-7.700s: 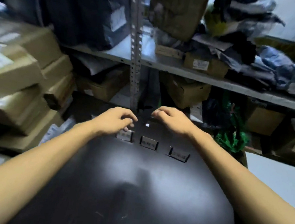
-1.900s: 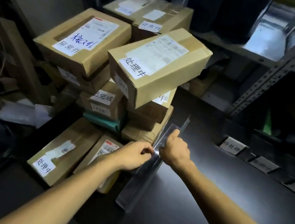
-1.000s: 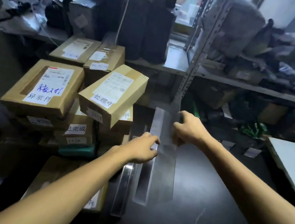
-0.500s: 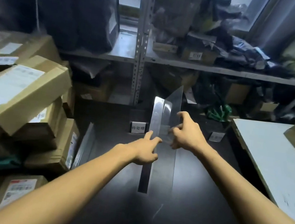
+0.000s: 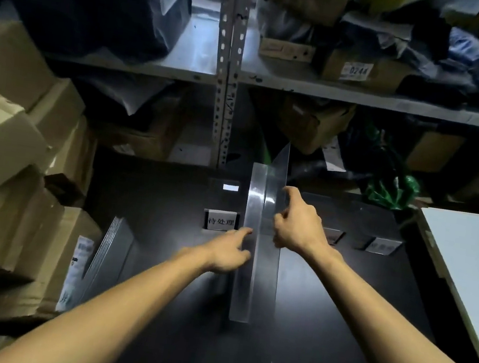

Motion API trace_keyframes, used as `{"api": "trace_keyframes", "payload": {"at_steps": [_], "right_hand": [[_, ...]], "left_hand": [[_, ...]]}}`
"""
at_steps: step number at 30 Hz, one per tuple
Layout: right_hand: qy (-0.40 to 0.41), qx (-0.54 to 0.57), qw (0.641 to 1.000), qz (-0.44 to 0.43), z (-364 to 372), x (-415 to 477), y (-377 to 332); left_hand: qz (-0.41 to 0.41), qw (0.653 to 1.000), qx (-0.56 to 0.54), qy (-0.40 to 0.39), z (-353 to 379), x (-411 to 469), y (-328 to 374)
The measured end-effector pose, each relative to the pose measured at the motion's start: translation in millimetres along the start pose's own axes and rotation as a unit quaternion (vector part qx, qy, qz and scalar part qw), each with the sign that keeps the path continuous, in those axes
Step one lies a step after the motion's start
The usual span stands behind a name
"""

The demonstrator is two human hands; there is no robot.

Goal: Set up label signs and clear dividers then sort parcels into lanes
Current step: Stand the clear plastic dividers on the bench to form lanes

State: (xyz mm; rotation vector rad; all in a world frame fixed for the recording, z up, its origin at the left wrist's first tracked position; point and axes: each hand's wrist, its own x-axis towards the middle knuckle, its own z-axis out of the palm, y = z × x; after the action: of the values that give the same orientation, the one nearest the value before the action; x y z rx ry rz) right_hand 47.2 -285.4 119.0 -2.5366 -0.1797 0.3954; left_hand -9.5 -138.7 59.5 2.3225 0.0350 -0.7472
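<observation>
Clear acrylic, the clear divider (image 5: 243, 289) now stands on the black desk (image 5: 284, 357), running front to back just right of the left label sign (image 5: 222, 221). A second ago you were carrying it across from the cartons (image 5: 8, 241), and over the last half second it has scarcely shifted. Your left hand (image 5: 229, 252) lies open, fingers pressing the flat base strip. Your right hand (image 5: 297, 223) pinches the upright sheet, forefinger stretched out. The middle label sign (image 5: 333, 236) shows partly behind that wrist, with the right label sign (image 5: 383, 247) beyond it. Spare dividers (image 5: 108, 252) lean against the cartons.
</observation>
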Motion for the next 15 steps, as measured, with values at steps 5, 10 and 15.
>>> {"api": "trace_keyframes", "payload": {"at_steps": [5,10,15], "right_hand": [[-0.029,-0.005,0.999,0.022,22,29,1],[-0.015,-0.027,0.999,0.009,26,41,-7],[-0.012,-0.036,0.999,-0.002,24,41,-10]], "left_hand": [[-0.021,0.996,-0.090,-0.011,7,39,-5],[-0.025,0.991,-0.132,0.010,6,51,-12],[-0.025,0.991,-0.129,0.021,7,52,-12]]}}
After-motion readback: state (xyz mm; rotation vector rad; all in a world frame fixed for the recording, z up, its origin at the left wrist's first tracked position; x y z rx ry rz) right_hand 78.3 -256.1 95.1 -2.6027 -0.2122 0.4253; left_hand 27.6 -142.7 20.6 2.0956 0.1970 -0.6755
